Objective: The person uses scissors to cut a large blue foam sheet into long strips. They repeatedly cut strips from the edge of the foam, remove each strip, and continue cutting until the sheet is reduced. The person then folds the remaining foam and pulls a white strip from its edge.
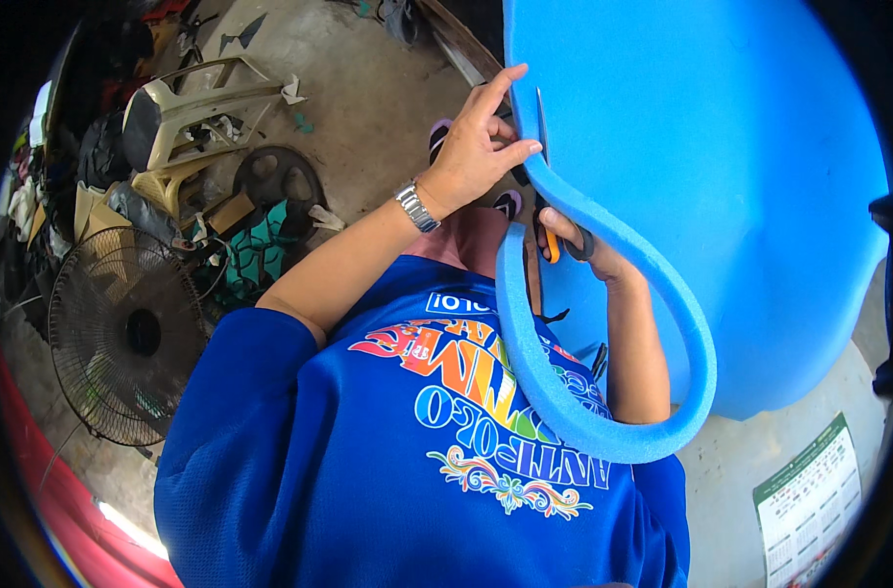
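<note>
A narrow blue foam strip hangs in a big loop in front of the person's chest, its free end near the middle of the picture and its other end running up to the left edge of a wide blue foam sheet. Scissors stand at that edge, the blade pointing up along the foam. The right hand has its fingers closed round the orange and black handles, its forearm rising steeply and seen inside the loop. The left hand comes in slantwise from the lower left, wrist raised; index finger and thumb are spread wide, their tips at the foam's edge, and the other fingers curl. Whether they grip the foam, I cannot tell. A metal watch circles that wrist. Farther out lie a fan, a pale plastic chair on its side, and a calendar.
</note>
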### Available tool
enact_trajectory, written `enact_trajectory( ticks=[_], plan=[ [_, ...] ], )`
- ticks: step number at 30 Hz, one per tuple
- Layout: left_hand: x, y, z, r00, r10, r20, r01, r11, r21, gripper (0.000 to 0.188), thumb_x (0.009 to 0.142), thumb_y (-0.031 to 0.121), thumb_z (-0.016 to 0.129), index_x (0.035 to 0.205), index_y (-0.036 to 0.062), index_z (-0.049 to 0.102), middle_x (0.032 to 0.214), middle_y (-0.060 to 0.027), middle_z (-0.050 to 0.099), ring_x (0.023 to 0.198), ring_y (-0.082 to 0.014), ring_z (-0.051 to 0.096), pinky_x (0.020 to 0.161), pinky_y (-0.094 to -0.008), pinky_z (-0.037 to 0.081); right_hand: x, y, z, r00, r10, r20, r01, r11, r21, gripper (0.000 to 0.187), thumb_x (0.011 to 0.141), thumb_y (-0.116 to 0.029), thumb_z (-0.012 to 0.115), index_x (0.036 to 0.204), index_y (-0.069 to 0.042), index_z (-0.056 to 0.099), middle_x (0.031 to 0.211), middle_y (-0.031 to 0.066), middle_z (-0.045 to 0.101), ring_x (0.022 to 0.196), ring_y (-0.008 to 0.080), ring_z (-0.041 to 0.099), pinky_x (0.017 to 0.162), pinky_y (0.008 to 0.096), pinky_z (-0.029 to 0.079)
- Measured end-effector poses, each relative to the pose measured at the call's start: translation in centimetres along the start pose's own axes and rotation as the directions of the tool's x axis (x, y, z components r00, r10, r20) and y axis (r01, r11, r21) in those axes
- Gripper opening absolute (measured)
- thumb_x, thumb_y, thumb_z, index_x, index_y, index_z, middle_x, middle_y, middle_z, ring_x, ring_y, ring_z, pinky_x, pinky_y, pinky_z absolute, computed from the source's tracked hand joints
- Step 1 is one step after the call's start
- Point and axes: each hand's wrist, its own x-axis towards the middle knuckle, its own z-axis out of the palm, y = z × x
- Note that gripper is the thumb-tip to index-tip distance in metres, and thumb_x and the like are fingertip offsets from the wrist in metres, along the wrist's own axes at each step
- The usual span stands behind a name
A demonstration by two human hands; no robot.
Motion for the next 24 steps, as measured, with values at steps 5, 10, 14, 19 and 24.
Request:
enact_trajectory(
  ticks=[5, 10, 14, 19, 24],
  plan=[
    [1.2, -0.1, 0.1, 0.997, -0.072, -0.022, 0.074, 0.989, 0.126, 0.081, 0.083, 0.001, 0.075, 0.151, 0.014, 0.032, 0.133, -0.0131, 0.042, 0.087, -0.0125, 0.066, 0.073, -0.0247, 0.058, -0.1, 1.4, 1.0, 0.998, 0.024, -0.054, -0.016, 0.989, 0.149, 0.042, 0.081, -0.042, 0.081, 0.09, -0.003, 0.065, 0.061, 0.0044, 0.058, 0.049, 0.0123, 0.056, 0.044, 0.0279, 0.042],
    [3.5, -0.5, -0.4, 0.994, 0.093, -0.058, -0.09, 0.994, 0.057, 0.081, 0.081, 0.005, 0.077, 0.149, 0.0153, 0.034, 0.132, -0.0199, 0.044, 0.087, -0.0212, 0.07, 0.072, -0.0298, 0.06, -0.2, 1.8, 0.6, 0.987, -0.122, -0.105, 0.139, 0.976, 0.167, 0.04, 0.082, -0.041, 0.08, 0.09, -0.004, 0.066, 0.061, 0.0049, 0.06, 0.049, 0.0135, 0.057, 0.044, 0.0283, 0.042],
    [2.9, -0.8, -0.2, 0.996, 0.094, -0.001, -0.094, 0.995, -0.036, 0.084, 0.08, 0.002, 0.076, 0.151, 0.0155, 0.032, 0.137, -0.0208, 0.041, 0.089, -0.0211, 0.07, 0.074, -0.0299, 0.06, 0.4, 0.6, -0.1, 0.998, -0.058, -0.039, 0.065, 0.974, 0.217, 0.042, 0.083, -0.044, 0.078, 0.087, -0.004, 0.066, 0.065, 0.0048, 0.061, 0.055, 0.014, 0.059, 0.048, 0.0269, 0.043],
    [2.2, -0.6, 0.2, 0.999, 0.052, -0.014, -0.053, 0.997, -0.055, 0.084, 0.08, 0.002, 0.077, 0.15, 0.0136, 0.033, 0.138, -0.0212, 0.041, 0.087, -0.02, 0.07, 0.076, -0.0294, 0.06, 1.3, -0.3, -0.4, 0.997, -0.079, 0.002, 0.078, 0.986, 0.148, 0.043, 0.083, -0.044, 0.077, 0.091, -0.004, 0.066, 0.063, 0.0052, 0.061, 0.053, 0.0137, 0.058, 0.047, 0.0269, 0.042],
    [3.8, -0.1, -0.3, 0.997, 0.058, -0.054, -0.056, 0.998, 0.036, 0.08, 0.081, 0.003, 0.076, 0.149, 0.013, 0.034, 0.133, -0.0208, 0.044, 0.086, -0.0202, 0.07, 0.075, -0.0293, 0.06, 0.8, 0.7, 0.1, 0.992, -0.103, -0.067, 0.111, 0.984, 0.141, 0.046, 0.083, -0.043, 0.075, 0.103, -0.003, 0.065, 0.061, 0.0056, 0.058, 0.045, 0.0142, 0.053, 0.043, 0.0276, 0.039]
  ],
)
